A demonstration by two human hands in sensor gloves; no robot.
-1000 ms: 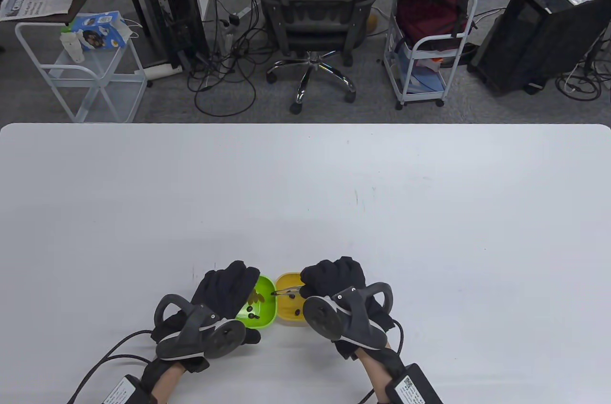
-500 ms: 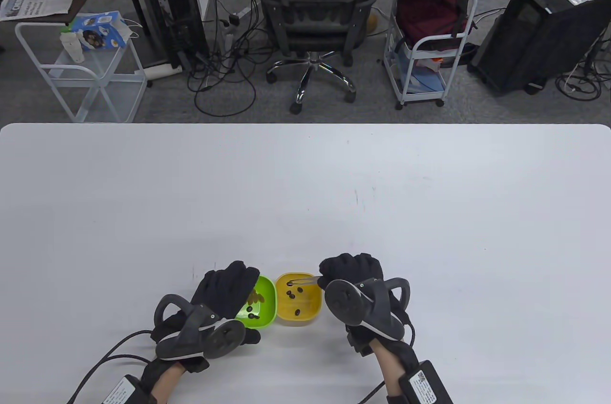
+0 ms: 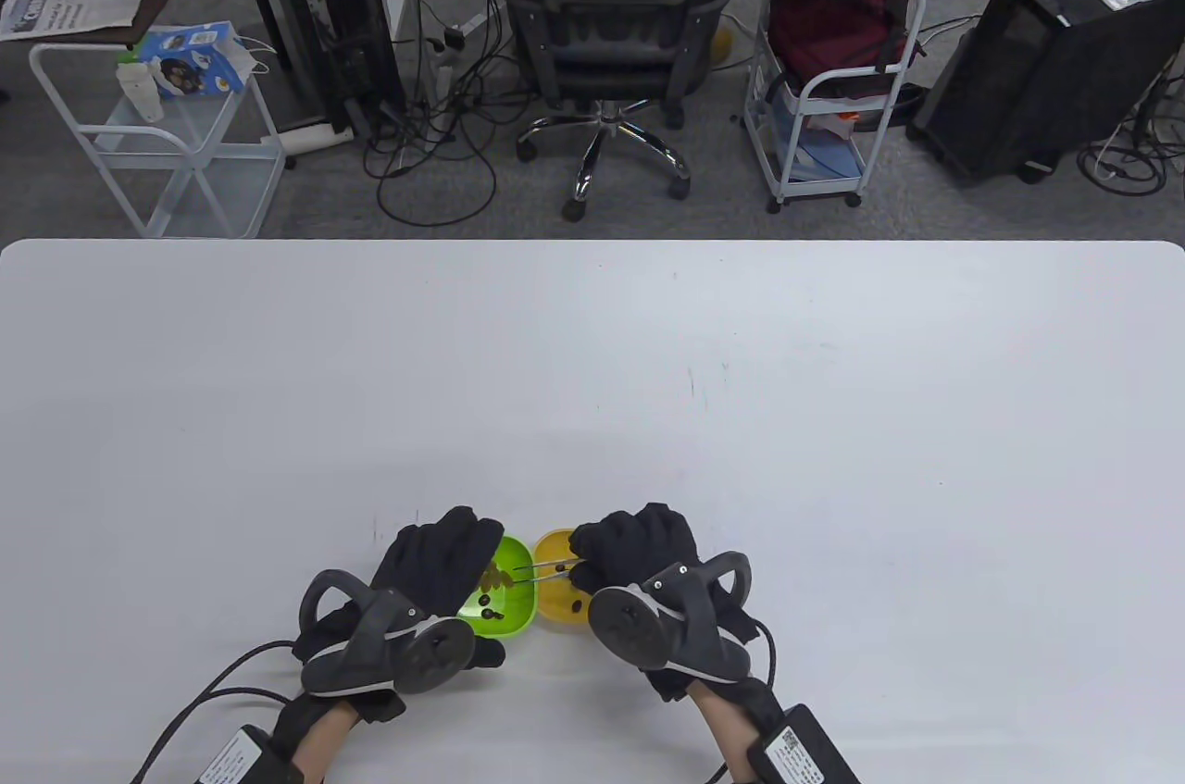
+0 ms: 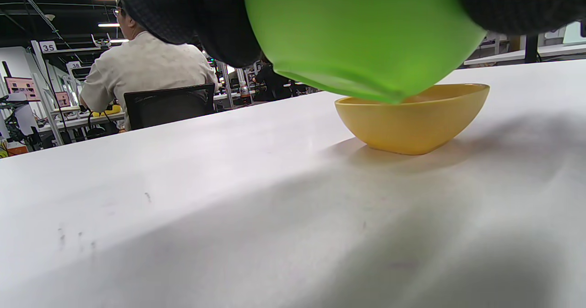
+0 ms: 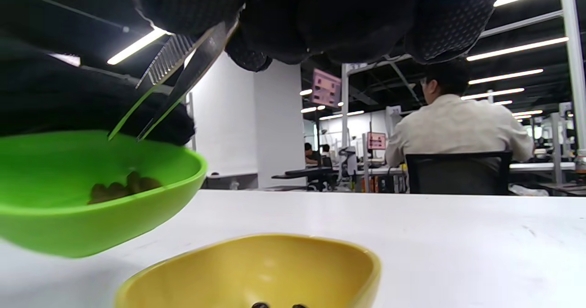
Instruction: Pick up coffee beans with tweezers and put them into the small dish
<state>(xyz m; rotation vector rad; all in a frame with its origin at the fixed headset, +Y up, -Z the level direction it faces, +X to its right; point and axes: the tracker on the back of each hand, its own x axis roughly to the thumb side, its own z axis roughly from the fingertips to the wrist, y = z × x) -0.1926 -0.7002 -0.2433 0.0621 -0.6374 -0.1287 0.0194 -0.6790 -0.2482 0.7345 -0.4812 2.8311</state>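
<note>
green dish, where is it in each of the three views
Table view: green dish near the bottom edge, left of centre, gripped by the left hand.
Left wrist view: top centre, tilted up off the table.
Right wrist view: left edge.
Shared landmark: the yellow dish beside it.

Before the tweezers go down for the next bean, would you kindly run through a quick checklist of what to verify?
1. Left hand holds the green dish, tilted off the table: ok.
2. Right hand grips the tweezers: ok.
3. Tweezer tips apart and empty, above the green dish's rim: ok.
4. Beans left in the green dish to pick: ok.
5. Yellow dish stands flat beside the green one, a few beans in it: ok.
6. Tips lined up over one single bean: cannot tell.
</note>
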